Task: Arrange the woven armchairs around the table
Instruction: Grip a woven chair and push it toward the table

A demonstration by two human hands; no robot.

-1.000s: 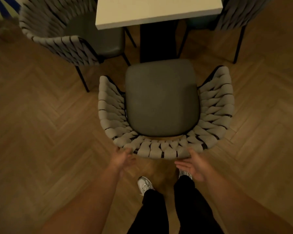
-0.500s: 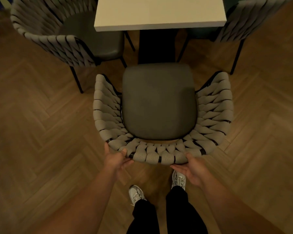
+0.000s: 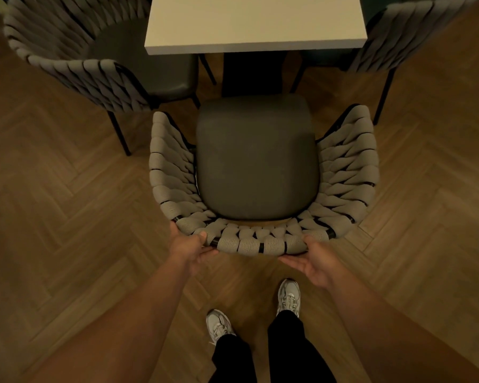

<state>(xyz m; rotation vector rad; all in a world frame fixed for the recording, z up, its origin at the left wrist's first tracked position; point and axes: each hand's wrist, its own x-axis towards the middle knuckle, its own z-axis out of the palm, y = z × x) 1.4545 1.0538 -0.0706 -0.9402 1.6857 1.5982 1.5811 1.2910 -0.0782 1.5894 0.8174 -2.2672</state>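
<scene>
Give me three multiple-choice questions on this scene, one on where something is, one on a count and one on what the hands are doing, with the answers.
1. Where is the near chair?
A. Upright, facing the table
B. On top of the table
C. Tipped on its side

2. How many woven chairs show?
A. One
B. Three
C. Five

3. What do the left hand and right hand do?
A. Hang free
B. Hold the near chair's back rim
C. Press on the table

Answers:
1 A, its open front points at the table.
2 B, there is the near chair, a left chair and a right chair.
3 B, each hand grips the rim from behind.
</scene>
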